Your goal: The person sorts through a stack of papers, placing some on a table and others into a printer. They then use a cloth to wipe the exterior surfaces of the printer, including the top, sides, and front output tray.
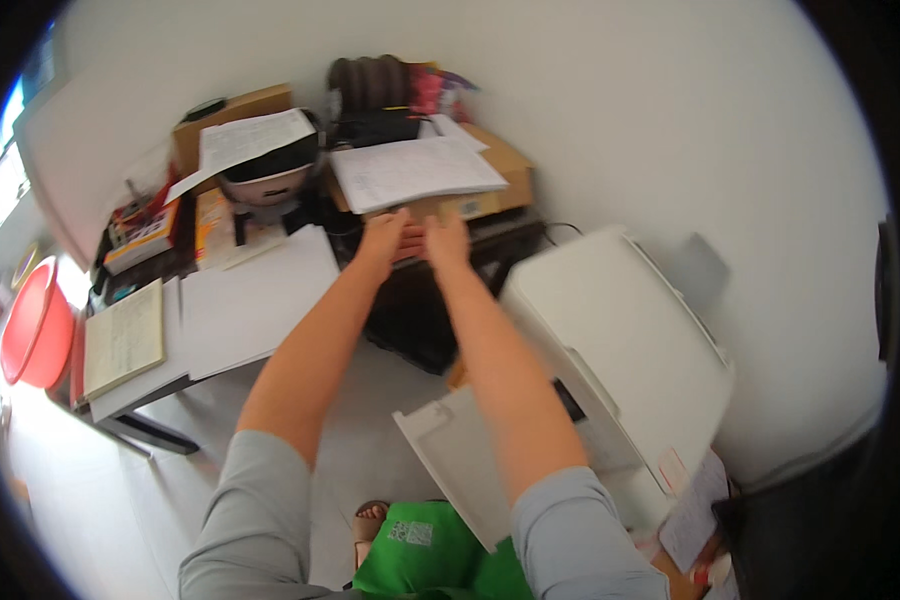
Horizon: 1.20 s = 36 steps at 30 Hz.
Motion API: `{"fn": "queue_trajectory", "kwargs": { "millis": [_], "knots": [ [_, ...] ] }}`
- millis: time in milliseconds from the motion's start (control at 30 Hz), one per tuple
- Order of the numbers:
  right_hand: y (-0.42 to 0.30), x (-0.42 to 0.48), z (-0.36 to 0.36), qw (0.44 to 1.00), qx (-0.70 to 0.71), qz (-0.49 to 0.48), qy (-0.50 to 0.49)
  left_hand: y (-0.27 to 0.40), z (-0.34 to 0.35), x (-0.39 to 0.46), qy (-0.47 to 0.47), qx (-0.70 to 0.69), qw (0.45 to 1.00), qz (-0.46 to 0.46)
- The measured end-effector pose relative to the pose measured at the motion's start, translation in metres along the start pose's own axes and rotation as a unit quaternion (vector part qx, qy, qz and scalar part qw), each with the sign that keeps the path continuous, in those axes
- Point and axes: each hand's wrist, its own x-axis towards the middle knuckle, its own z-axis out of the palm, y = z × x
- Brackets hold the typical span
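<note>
Both arms reach forward to a brown cardboard box that carries a stack of white paper sheets. My left hand is at the box's front edge, just under the near edge of the stack. Beside it, my right hand is raised at the same edge, close to a pale label on the box. Some fingers show between the two hands. Whether the fingers grip anything cannot be told, as they partly hide each other and the box edge.
A white printer with its front tray extended stands at right. On the left, a table holds large white sheets, a notebook and a pinkish container under a printed sheet. A red basin is far left.
</note>
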Motion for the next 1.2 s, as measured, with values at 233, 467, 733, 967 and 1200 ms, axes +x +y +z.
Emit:
{"fn": "queue_trajectory", "kwargs": {
  "millis": [233, 467, 733, 967, 1200],
  "knots": [
    [-0.066, -0.16, -0.045, 0.997, 0.018, -0.069, -0.037, 0.005, 0.027, -0.158, -0.012, -0.006, 0.999, 0.038],
    [-0.089, -0.326, -0.158, 0.98, 0.06, -0.021, -0.186, -0.033, 0.045, -0.329, -0.092, -0.085, 0.992, 0.021],
    [-0.042, -0.494, -0.251, 0.996, -0.004, -0.007, -0.091, -0.101, 0.054, -0.464, -0.139, 0.001, 0.986, -0.097],
    [-0.015, -0.564, -0.34, 0.987, -0.144, -0.049, 0.052, -0.115, 0.05, -0.506, -0.104, 0.045, 0.987, -0.112],
    [-0.016, -0.537, -0.412, 0.911, -0.308, -0.183, 0.202, -0.107, 0.1, -0.502, -0.19, 0.078, 0.976, -0.075]
  ]
}}
